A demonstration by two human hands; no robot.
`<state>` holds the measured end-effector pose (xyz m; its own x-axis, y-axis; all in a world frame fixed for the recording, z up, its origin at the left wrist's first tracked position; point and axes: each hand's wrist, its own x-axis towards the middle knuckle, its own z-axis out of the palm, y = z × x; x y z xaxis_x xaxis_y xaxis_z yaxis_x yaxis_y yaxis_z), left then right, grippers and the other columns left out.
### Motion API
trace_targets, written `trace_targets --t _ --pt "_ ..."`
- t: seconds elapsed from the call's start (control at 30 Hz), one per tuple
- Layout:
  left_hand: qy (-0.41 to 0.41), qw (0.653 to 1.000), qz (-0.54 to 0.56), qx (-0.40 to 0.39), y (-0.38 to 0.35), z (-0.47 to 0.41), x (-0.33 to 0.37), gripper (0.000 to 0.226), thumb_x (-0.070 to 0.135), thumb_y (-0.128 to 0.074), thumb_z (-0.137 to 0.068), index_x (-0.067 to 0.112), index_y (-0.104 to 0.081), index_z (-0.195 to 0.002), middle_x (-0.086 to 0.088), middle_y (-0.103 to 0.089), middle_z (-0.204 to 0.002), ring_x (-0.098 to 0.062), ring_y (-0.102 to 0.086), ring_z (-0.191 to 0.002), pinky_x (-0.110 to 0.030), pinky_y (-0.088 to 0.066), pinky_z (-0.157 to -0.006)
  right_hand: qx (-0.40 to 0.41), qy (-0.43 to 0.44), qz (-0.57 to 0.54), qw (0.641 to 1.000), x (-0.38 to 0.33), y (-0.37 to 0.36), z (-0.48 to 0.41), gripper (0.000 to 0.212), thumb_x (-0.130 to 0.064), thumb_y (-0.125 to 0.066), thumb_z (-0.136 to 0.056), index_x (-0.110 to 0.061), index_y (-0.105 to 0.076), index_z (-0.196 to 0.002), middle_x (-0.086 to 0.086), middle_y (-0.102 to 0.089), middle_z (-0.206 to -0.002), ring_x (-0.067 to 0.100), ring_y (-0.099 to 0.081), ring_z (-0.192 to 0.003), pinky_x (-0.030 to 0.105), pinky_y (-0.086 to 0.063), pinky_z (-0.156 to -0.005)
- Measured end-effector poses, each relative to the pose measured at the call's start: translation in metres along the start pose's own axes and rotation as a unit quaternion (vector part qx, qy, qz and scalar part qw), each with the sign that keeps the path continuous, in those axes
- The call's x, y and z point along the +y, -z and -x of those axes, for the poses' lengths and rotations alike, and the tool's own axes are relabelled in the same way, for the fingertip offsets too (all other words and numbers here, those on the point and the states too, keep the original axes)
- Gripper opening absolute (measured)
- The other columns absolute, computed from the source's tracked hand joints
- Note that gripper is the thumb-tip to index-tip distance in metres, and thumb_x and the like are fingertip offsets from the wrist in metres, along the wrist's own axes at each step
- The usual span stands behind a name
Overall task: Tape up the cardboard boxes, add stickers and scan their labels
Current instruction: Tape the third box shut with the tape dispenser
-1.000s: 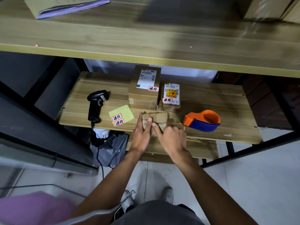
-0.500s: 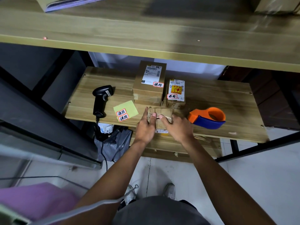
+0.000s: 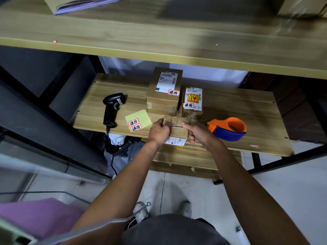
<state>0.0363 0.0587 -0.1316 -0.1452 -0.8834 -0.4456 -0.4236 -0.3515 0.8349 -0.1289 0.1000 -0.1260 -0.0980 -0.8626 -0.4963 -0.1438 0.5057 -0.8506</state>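
A small cardboard box is tipped over the front edge of the low wooden shelf, its white label facing down and toward me. My left hand grips its left end, fingers curled round the upper corner. My right hand holds its right end. Behind stand two taped boxes with red-bordered stickers: a taller one and a smaller one. A black barcode scanner lies at the left. A yellow sheet carries two stickers. An orange and blue tape dispenser sits at the right.
A wide upper shelf overhangs the work area, with a cardboard piece at its top left. Under the low shelf hang a grey bag and the scanner's cable. A purple object lies at the lower left on the floor.
Both hands have shifted from pressing on the small box's top to gripping its ends, and the box has tipped toward me so its label shows underneath.
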Motion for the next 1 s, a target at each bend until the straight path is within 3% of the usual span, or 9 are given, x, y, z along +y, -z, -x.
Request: trace_targets --t 0.1,0.23,0.4,0.5,0.7,0.87,0.93,1.0 --pt "-0.003 0.995 -0.095 0.002 0.000 -0.003 0.010 0.048 0.043 -0.041 -0.103 0.007 -0.055 -0.130 -0.020 -0.060 -0.133 -0.037 -0.056 -0.122 -0.039 -0.044 -0.100 0.006 -0.019 0.081 0.997 -0.009 0.001 0.000 0.041 -0.045 -0.056 -0.099 -0.014 -0.060 -0.072 0.003 -0.048 -0.051 0.016 -0.043 -0.047 0.026 -0.038 -0.051" --pt "-0.032 0.986 -0.162 -0.012 0.000 0.001 0.006 0.067 0.066 -0.040 -0.099 0.004 -0.051 -0.123 -0.017 -0.064 -0.117 -0.035 -0.060 -0.113 -0.039 -0.048 -0.090 0.030 -0.008 0.163 0.986 -0.013 0.000 0.001 0.053 -0.068 -0.056 -0.089 -0.021 -0.059 -0.064 -0.003 -0.051 -0.047 0.010 -0.047 -0.041 0.025 -0.042 -0.056" --pt "-0.037 0.987 -0.158 0.002 -0.003 -0.003 0.005 0.044 0.057 -0.048 -0.101 0.014 -0.044 -0.108 -0.017 -0.066 -0.119 -0.038 -0.060 -0.115 -0.038 -0.046 -0.090 0.066 0.010 0.244 0.968 -0.015 -0.005 -0.003 0.052 -0.071 -0.056 -0.088 -0.025 -0.054 -0.064 -0.005 -0.052 -0.055 0.012 -0.052 -0.053 0.030 -0.046 -0.066" --pt "-0.035 0.988 -0.147 0.001 -0.003 0.000 0.006 0.047 0.059 -0.048 -0.100 0.013 -0.046 -0.112 -0.017 -0.065 -0.122 -0.037 -0.060 -0.117 -0.039 -0.047 -0.094 0.029 0.015 0.192 0.981 -0.013 0.001 -0.002 0.051 -0.067 -0.057 -0.091 -0.021 -0.062 -0.069 -0.002 -0.052 -0.049 0.010 -0.049 -0.043 0.026 -0.044 -0.057" --pt "-0.033 0.994 -0.097 -0.030 0.003 -0.002 0.000 0.066 0.062 -0.024 -0.104 0.012 -0.043 -0.144 -0.019 -0.053 -0.144 -0.039 -0.048 -0.134 -0.047 -0.038 -0.112 0.004 0.031 0.103 0.994 -0.001 0.006 0.007 0.050 -0.054 -0.046 -0.102 -0.014 -0.056 -0.074 0.005 -0.053 -0.058 0.014 -0.047 -0.050 0.028 -0.040 -0.058" --pt "-0.011 0.999 0.011 -0.050 0.004 -0.002 0.000 0.057 0.052 -0.027 -0.108 0.019 -0.044 -0.151 -0.008 -0.047 -0.153 -0.030 -0.043 -0.141 -0.031 -0.031 -0.111 0.032 0.023 0.033 0.999 0.003 0.000 0.009 0.049 -0.052 -0.055 -0.099 -0.017 -0.053 -0.066 0.005 -0.051 -0.056 0.014 -0.044 -0.047 0.026 -0.038 -0.053" --pt "0.023 0.995 0.073 -0.069 0.006 0.000 0.002 0.056 0.053 -0.028 -0.108 0.018 -0.051 -0.146 -0.005 -0.053 -0.146 -0.024 -0.051 -0.132 -0.029 -0.034 -0.109 0.064 0.034 0.009 0.997 0.009 -0.005 0.010 0.048 -0.052 -0.056 -0.099 -0.017 -0.055 -0.066 0.005 -0.051 -0.055 0.014 -0.046 -0.046 0.027 -0.039 -0.053" --pt "0.040 0.991 0.108 -0.071 0.009 0.002 0.004 0.054 0.052 -0.029 -0.108 0.015 -0.059 -0.135 0.000 -0.060 -0.124 -0.017 -0.057 -0.109 -0.023 -0.039 -0.095 0.103 0.043 0.005 0.994 0.013 -0.011 0.010 0.050 -0.057 -0.053 -0.098 -0.015 -0.059 -0.072 0.003 -0.053 -0.055 0.014 -0.049 -0.046 0.027 -0.040 -0.052"
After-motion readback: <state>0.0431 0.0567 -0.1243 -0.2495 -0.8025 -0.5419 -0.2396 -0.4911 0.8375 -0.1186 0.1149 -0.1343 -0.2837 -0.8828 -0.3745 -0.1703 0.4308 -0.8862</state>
